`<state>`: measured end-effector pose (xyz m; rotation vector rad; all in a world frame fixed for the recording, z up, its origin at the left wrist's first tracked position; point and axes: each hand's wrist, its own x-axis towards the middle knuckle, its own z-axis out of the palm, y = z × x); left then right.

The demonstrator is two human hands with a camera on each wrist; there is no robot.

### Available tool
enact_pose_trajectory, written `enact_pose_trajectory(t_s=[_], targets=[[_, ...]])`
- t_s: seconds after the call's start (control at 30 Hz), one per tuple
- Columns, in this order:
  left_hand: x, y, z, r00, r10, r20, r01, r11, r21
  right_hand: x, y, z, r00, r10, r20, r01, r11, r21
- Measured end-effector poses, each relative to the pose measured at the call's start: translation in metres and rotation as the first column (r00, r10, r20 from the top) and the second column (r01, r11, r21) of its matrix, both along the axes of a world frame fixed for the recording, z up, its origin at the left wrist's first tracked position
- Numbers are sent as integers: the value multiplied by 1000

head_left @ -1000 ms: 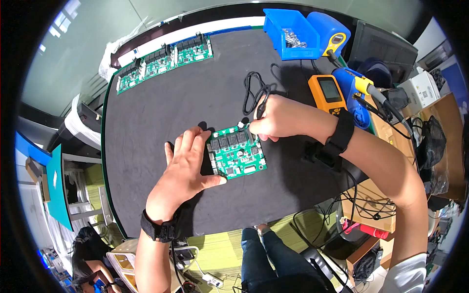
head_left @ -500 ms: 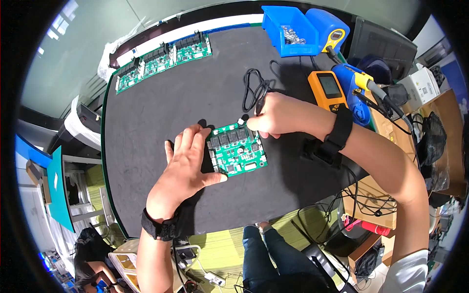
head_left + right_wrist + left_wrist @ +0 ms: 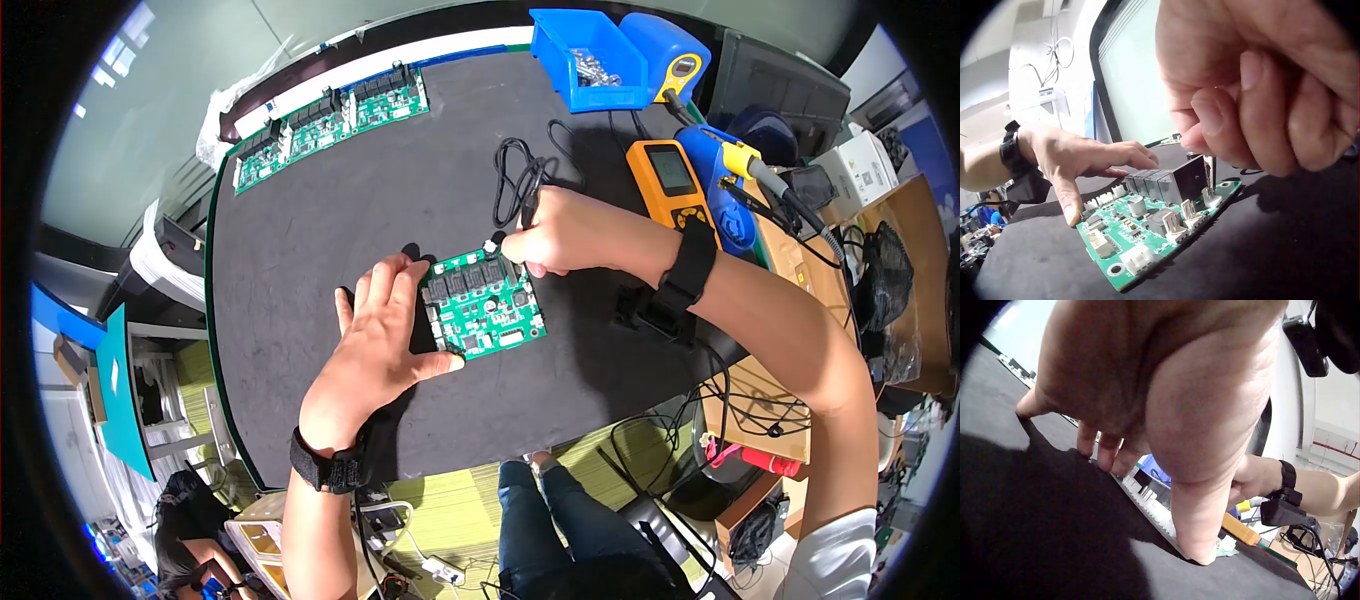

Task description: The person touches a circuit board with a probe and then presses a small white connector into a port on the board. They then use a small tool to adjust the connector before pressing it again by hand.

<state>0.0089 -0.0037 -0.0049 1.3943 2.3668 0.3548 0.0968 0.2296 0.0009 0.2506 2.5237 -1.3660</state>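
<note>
Green board, left hand splayed, right curled

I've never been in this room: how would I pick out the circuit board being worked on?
Start at the big black mat. Near its middle, between the person's left hand and right hand, lies a green printed circuit board. Unlike the row of similar boards along the far left, this one lies apart, with the left hand touching it.

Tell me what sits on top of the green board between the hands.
The green board carries a row of black blocks, white connectors and a silver cylinder. The right hand covers the far right corner in the head view, hiding anything there from that camera.
</note>
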Motion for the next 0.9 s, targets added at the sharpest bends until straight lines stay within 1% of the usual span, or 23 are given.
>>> enact_pose_trajectory(t_s=[0.03,0.07,0.13,0.17,0.23,0.27,0.33,0.43,0.53,0.67,0.73,0.77,0.83,0.9], targets=[[-1,0,0,1000,-3,-5,3,1000,5,0,1,-1,998,34,-51,-34,999,-2],[-1,0,0,1000,-3,-7,3,1000,7,-1,1,-3,998,33,-53,-33,999,0],[-1,0,0,1000,-13,1,13,1000,17,-1,-2,-3,997,-61,57,59,998,33],[-1,0,0,1000,-13,1,13,1000,17,-1,-1,-3,997,-61,56,59,998,33],[0,0,0,1000,-3,-15,3,1000,4,0,-1,-4,1000,-9,7,9,998,55],[0,0,0,1000,-3,-15,3,1000,3,1,-1,-3,1000,-8,8,8,999,54],[0,0,1,1000,5,-11,-5,1000,-6,2,-1,0,989,120,-81,-105,979,173],[0,1,1,1000,-1,-17,1,1000,-5,4,1,-1,978,169,-118,-148,975,167],[0,1,0,1000,3,-12,-3,1000,-6,6,-1,6,976,181,-123,-156,970,186],[0,0,0,1000,-1,-17,1,1000,2,6,4,-5,963,216,-163,-182,962,203],[1,0,0,1000,4,-13,-4,1000,3,6,5,-7,928,276,-251,-228,952,203],[1,1,0,1000,4,-12,-4,1000,2,6,6,-10,928,275,-251,-228,953,202],[2,2,2,1000,17,-5,-18,1000,-17,6,8,-12,870,363,-333,-281,921,270],[1,1,2,1000,13,-6,-13,1000,-15,7,6,-13,884,334,-328,-261,933,247]])
